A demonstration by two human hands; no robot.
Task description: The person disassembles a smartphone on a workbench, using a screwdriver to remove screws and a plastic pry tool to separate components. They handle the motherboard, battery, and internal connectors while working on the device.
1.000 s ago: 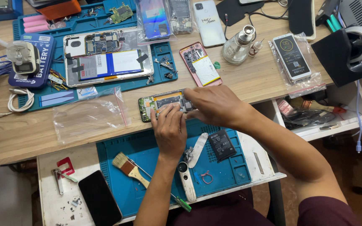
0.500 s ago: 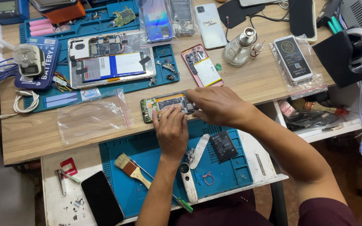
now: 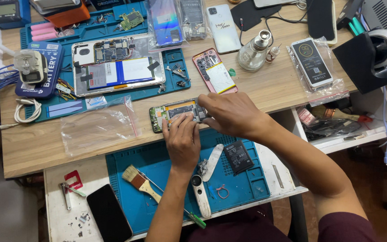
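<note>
At the wooden surface's (image 3: 45,148) front edge, both hands are working: left hand (image 3: 182,141) is pressing fingertips onto an opened green-boarded phone (image 3: 175,112); right hand (image 3: 231,114) is pinching its end; slipping could crack components.

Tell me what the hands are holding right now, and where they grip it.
Both hands are on the opened phone at the desk edge. The right hand grips its right end; the left hand presses fingertips on its middle. It rests on the desk, not lifted.

A blue mat (image 3: 157,166) is laid on the white shelf (image 3: 59,210). A green and orange opened phone (image 3: 175,112) is seen at the front edge of the light brown wooden table (image 3: 269,85). A pink phone frame (image 3: 213,71) and a white phone (image 3: 222,22) are seen further back. A black phone (image 3: 108,213) is seen near the shelf's front edge.
</note>
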